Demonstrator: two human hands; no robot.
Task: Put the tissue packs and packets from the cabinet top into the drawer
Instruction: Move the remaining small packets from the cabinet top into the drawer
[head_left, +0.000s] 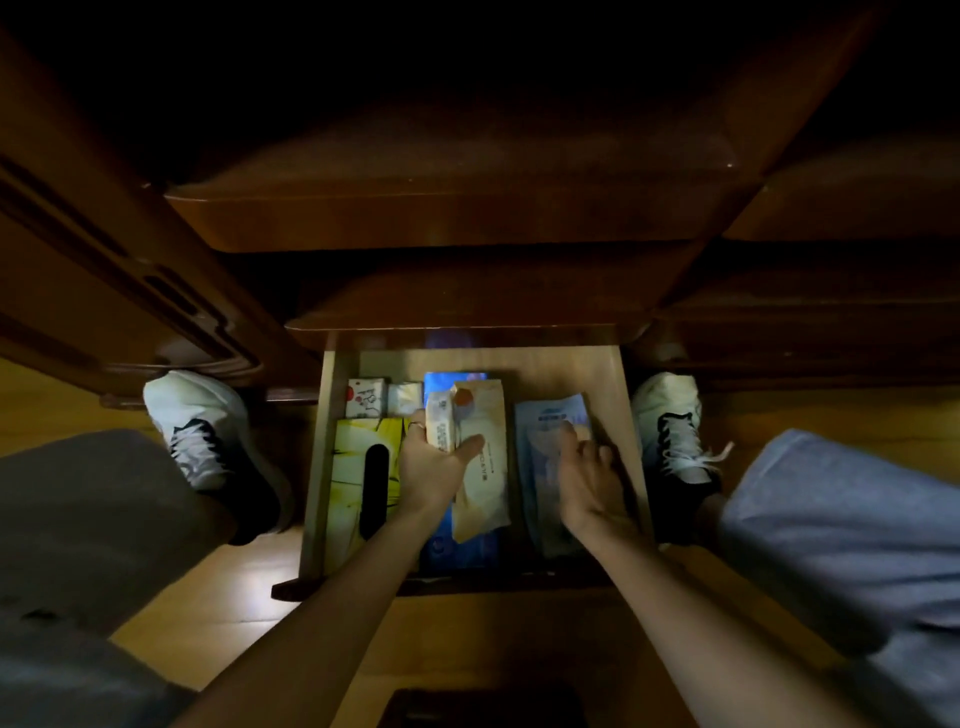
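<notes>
Pale wood, the open drawer (631, 415) lies straight below you and runs away from you. A beige tissue pack (480, 467) lies along that same axis, in the middle. Your left hand (434, 467) grips a small packet (440, 423) above it, nearer than your right hand (589, 480), whose fingers are loose on the blue pack (545, 447).

Both forearms bare, reaching forward and down. Left hand (434, 460) curled, thumb across the top, fingers (415, 418) wrapped round something held. Right hand (589, 475) loosely open, palm turned inward, fingers half bent.
</notes>
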